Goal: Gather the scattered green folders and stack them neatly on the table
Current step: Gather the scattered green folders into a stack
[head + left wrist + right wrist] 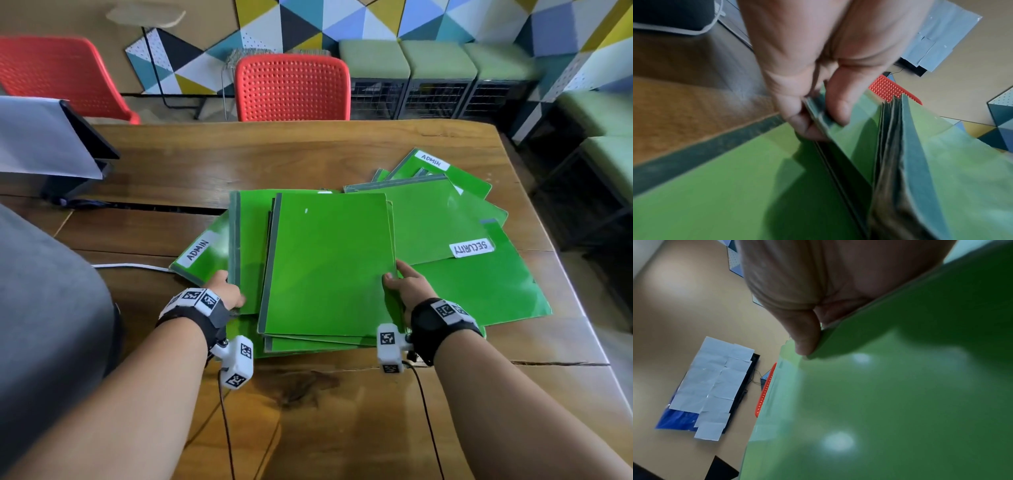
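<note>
Several green folders lie in a loose heap on the wooden table (308,394). A thick bundle of folders (329,263) sits on top in the middle, its grey spines to the left. My left hand (224,291) pinches the spine of a folder (818,113) at the bundle's left edge, thumb on top. My right hand (406,282) grips the bundle's right edge (900,386), thumb (805,335) on the cover. A folder labelled ADMIN (200,253) pokes out at the left. Folders labelled SECURITY (479,274) and ADMIN (442,168) spread to the right and back.
A red chair (293,89) stands behind the table and another (61,75) at the far left. A dark device covered with grey paper (44,144) sits on the table's left side. A white cable (130,265) runs to the folders. Green stools (438,58) line the wall.
</note>
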Demonstrator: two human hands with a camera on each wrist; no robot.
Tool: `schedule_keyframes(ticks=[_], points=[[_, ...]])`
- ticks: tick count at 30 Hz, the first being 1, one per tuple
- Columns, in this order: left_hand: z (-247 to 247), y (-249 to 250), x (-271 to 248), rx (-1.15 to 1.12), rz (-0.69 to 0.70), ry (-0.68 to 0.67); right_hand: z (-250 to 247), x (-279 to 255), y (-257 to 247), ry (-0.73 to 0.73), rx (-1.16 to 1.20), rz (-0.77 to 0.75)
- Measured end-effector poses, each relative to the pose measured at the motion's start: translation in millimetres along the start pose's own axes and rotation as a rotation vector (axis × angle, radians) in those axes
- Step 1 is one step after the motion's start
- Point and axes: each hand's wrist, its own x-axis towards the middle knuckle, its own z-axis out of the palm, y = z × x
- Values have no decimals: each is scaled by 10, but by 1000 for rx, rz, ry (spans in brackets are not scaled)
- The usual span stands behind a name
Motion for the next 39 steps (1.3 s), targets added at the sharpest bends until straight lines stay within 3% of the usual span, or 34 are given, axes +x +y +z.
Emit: schedule_keyframes(ticks=[5,7,12,16,20,24,29,35,39], points=[[84,-133,-255,-426,-97,-356,148,39,46,9,-105,-11],[140,-147,-297,-458,-130,-441,212,44,120,11,-211,-3],[279,-189,-217,-118,65,-268,337,19,229,0,-355,-33],[293,-302,-186,-270,81,-285,278,-133,154,-49,-350,-109],[229,-356,-393,-370,201,-191,198,-333,75,-161,-162,-181],[213,-338,-677,-324,344,-88,112,-542,-72,-154,23,-165],[247,-254,-1084,-236,476,-12,1,-986,-185,-67,115,-436],[390,-311,-1363,-512,528,103,-168,-1374,-76,-116,196,-579],[449,-266,-1549,-609,493,190,-216,-1407,65,-155,139,-560]])
